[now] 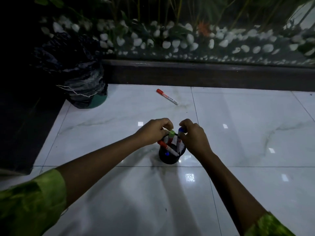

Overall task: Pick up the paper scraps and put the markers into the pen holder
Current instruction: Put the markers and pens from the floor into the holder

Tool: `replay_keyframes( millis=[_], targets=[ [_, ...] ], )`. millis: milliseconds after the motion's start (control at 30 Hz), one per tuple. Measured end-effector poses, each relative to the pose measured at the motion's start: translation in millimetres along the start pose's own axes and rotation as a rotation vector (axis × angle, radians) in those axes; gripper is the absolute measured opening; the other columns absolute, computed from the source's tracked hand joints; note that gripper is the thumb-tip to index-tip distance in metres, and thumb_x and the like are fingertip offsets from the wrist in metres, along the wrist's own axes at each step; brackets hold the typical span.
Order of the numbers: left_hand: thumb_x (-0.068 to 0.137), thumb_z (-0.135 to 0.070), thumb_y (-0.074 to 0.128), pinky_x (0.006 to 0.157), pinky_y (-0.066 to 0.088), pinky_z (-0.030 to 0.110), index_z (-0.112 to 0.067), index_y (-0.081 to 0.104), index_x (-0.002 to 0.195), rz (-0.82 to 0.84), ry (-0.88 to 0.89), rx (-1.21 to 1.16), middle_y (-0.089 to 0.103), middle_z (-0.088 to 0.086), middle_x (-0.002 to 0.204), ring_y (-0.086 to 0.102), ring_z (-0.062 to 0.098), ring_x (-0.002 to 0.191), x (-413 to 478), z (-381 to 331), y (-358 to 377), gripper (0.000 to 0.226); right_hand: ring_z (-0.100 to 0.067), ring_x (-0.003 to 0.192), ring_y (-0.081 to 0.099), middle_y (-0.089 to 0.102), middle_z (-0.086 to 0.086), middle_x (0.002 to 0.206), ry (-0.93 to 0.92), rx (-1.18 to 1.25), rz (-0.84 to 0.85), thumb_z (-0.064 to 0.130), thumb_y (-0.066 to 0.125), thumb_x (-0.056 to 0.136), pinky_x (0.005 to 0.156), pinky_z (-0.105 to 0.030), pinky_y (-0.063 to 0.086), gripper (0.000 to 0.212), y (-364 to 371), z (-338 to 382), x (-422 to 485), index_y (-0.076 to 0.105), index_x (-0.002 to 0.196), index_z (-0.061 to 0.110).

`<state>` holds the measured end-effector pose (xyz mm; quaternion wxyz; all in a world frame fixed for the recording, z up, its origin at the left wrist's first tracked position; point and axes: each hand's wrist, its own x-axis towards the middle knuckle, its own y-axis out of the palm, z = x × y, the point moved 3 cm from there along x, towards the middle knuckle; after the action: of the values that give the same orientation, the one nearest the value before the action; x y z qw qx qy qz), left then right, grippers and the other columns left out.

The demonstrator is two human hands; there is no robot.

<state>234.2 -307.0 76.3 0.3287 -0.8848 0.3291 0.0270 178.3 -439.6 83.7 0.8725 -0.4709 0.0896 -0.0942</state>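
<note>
Glossy white tile floor (255, 116), dim room; red marker (166, 96) lying loose

Glossy white tiled floor (255, 116), bin lined with a black bag (81, 86), white pebbles (187, 41), dark ledge (187, 72)

Both bare forearms emerge from loose, glossy green sleeves (32, 193) mottled with darker patches, ending near the elbows.
</note>
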Motion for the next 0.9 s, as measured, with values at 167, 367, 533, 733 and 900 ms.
replay_keyframes(
  millis=[167, 367, 533, 733, 900],
  targets=[
    [0.092, -0.010, 0.051, 0.068, 0.047, 0.022, -0.015, 0.062, 0.101, -0.120, -0.036, -0.060, 0.064, 0.000, 0.109, 0.064, 0.021, 0.091, -22, 10, -39, 0.015, -0.019, 0.098, 0.057, 0.065, -0.004, 0.110, -0.063, 0.161, -0.039, 0.006, 0.059, 0.085, 0.075, -0.023, 0.040, 0.022, -4, 28, 0, 0.063, 0.106, 0.010],
    [0.091, -0.009, 0.049, 0.060, 0.042, 0.012, -0.017, 0.060, 0.092, -0.282, -0.160, -0.147, 0.067, 0.004, 0.105, 0.060, 0.016, 0.082, -98, 49, -108, 0.014, -0.014, 0.082, 0.060, 0.067, 0.001, 0.090, -0.107, 0.474, 0.089, 0.001, 0.053, 0.083, 0.070, -0.020, 0.045, 0.019, 17, 107, 3, 0.066, 0.087, 0.014],
    [0.090, -0.007, 0.051, 0.061, 0.043, 0.017, -0.017, 0.060, 0.089, -0.459, -0.313, -0.237, 0.066, 0.001, 0.097, 0.060, 0.013, 0.078, -170, 99, -138, 0.013, -0.020, 0.076, 0.059, 0.067, -0.008, 0.083, -0.090, 0.626, 0.331, 0.000, 0.054, 0.083, 0.073, -0.036, 0.050, 0.026, 63, 175, -6, 0.061, 0.071, 0.022],
    [0.092, -0.004, 0.046, 0.060, 0.042, 0.019, -0.021, 0.056, 0.084, -0.660, -0.462, -0.387, 0.063, 0.003, 0.095, 0.057, 0.008, 0.074, -259, 171, -150, 0.022, -0.015, 0.070, 0.059, 0.066, -0.003, 0.079, -0.128, 0.673, 0.587, -0.001, 0.051, 0.084, 0.063, -0.024, 0.047, 0.021, 147, 241, -38, 0.061, 0.076, 0.015],
    [0.089, -0.003, 0.052, 0.066, 0.045, 0.019, -0.012, 0.058, 0.089, -0.811, -0.688, -0.351, 0.065, 0.009, 0.099, 0.059, 0.018, 0.086, -310, 240, -139, 0.011, -0.015, 0.068, 0.058, 0.066, -0.005, 0.079, -0.120, 0.639, 0.738, -0.004, 0.047, 0.084, 0.061, -0.023, 0.046, 0.023, 211, 273, -63, 0.061, 0.076, 0.013]
  ],
)
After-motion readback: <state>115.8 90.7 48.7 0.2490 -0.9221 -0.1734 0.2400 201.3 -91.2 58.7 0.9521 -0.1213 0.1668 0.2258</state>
